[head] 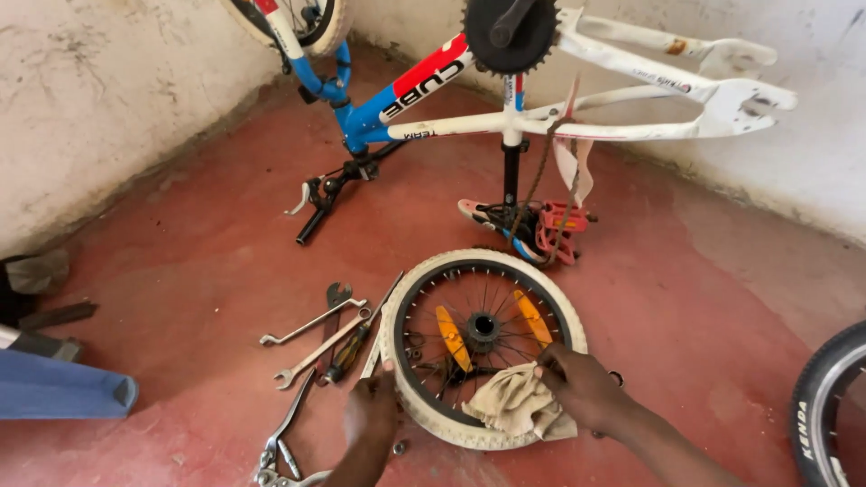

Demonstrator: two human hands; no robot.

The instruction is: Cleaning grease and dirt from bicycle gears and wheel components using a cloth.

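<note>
So the biggest thing here is the upside-down blue, red and white bicycle frame standing on the red concrete floor near the whitewashed wall, rear wheel off and a rusty chain hanging down toward the red plastic pedal. In front of it, flat on the floor, lies the small spoked wheel with a dirty white tyre and orange reflectors. A black tyre pokes in at the right edge. The left hand is curled over the near-left rim of the white tyre, gripping it. The right hand has its fingers closed on a beige crumpled rag, pressing it onto the near side of the wheel. Just left of the wheel sit some silver open-ended spanners and a dark-handled screwdriver.
</note>
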